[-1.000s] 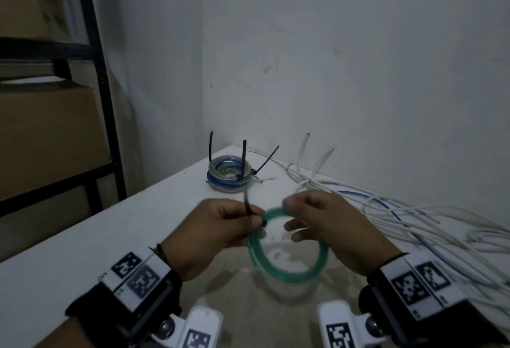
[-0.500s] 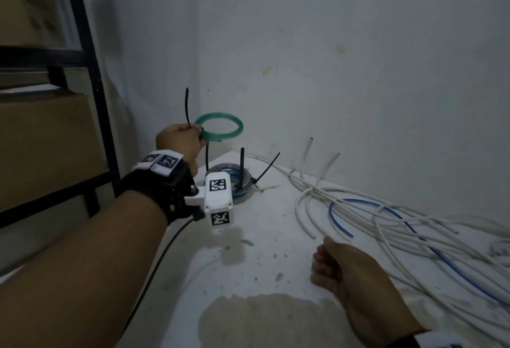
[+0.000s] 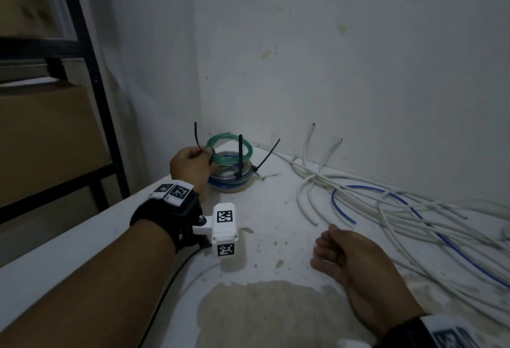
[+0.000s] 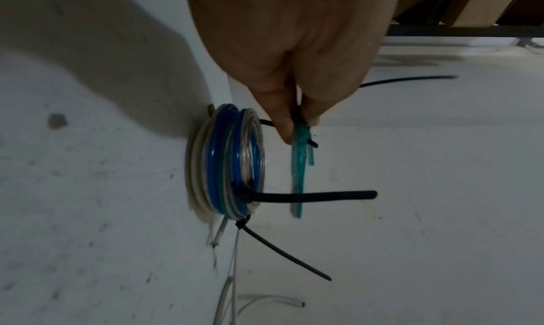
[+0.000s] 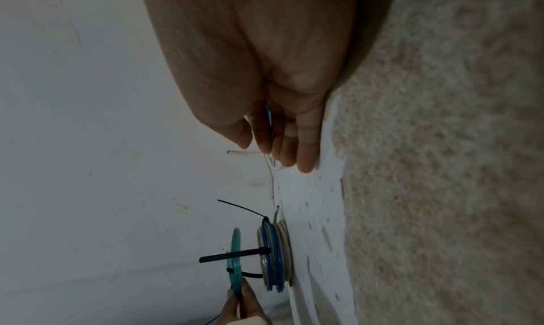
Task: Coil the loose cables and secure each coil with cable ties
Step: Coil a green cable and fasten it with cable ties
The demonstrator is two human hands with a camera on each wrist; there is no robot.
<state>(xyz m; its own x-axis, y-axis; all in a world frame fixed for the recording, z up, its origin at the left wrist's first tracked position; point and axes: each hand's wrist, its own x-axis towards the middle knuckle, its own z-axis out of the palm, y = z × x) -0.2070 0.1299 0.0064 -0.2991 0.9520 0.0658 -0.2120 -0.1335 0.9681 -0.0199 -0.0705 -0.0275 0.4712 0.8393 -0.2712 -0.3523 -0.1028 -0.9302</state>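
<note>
A small green cable coil (image 3: 220,138) with a black cable tie (image 3: 197,137) on it hangs just above a stack of tied blue and white coils (image 3: 230,179) in the table's far corner. My left hand (image 3: 205,154) pinches the green coil (image 4: 298,167) at the tie. The coil is ringed round an upright black tie tail (image 3: 240,154) of the stack (image 4: 226,162). My right hand (image 3: 339,251) rests on the table with its fingers loosely curled and holds nothing. Loose white and blue cables (image 3: 386,204) lie beyond it to the right.
A black metal shelf frame (image 3: 91,71) with a cardboard box (image 3: 41,140) stands left of the table. White walls close the corner behind the coils. A rough worn patch (image 3: 276,306) marks the table near me. The table edge (image 3: 82,223) runs along the left.
Both hands held the green coil close in front. My right hand let go and dropped to the table. My left hand carried the coil to the corner and lowered it over the stack.
</note>
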